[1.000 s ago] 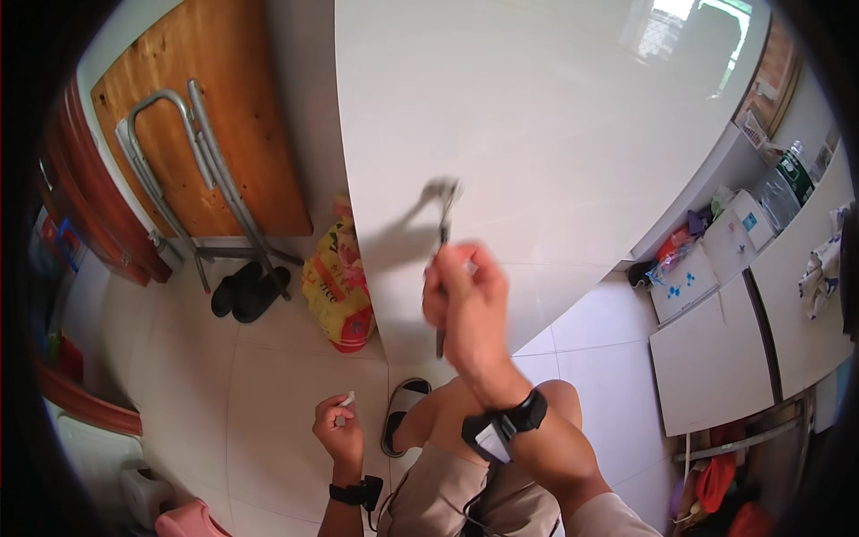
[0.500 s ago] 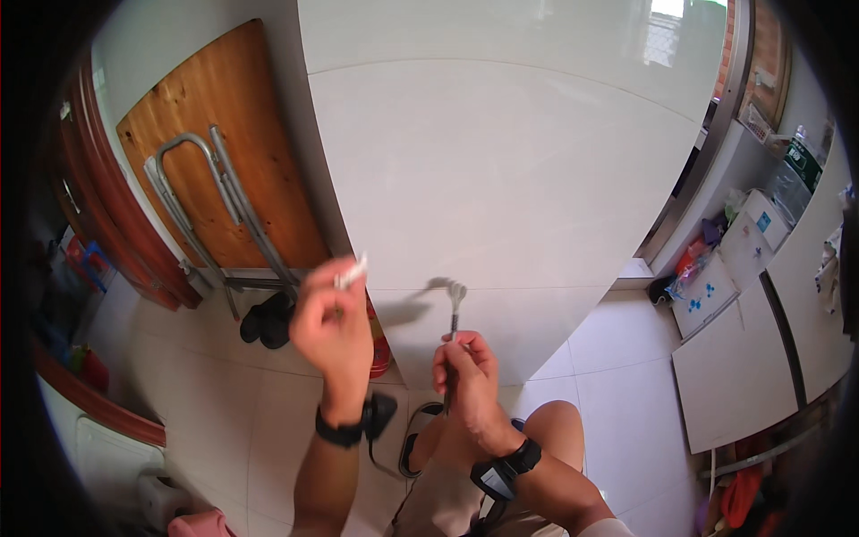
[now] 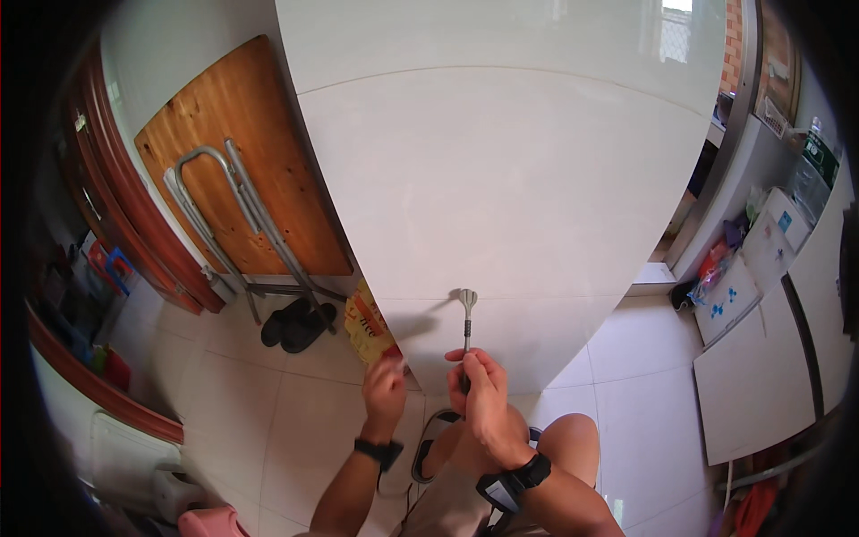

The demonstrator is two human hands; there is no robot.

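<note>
The right hand (image 3: 483, 389) has its grip clamped on the thin tool (image 3: 467, 329), before the white wall (image 3: 501, 197); too light a pinch could drop it floorward. The left hand (image 3: 384, 394) is blurred, its grip unclear; swung sideways, it could knock the tool.

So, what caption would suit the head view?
Right hand gripping a slim, fan-tipped tool before a pale tiled wall.
</note>
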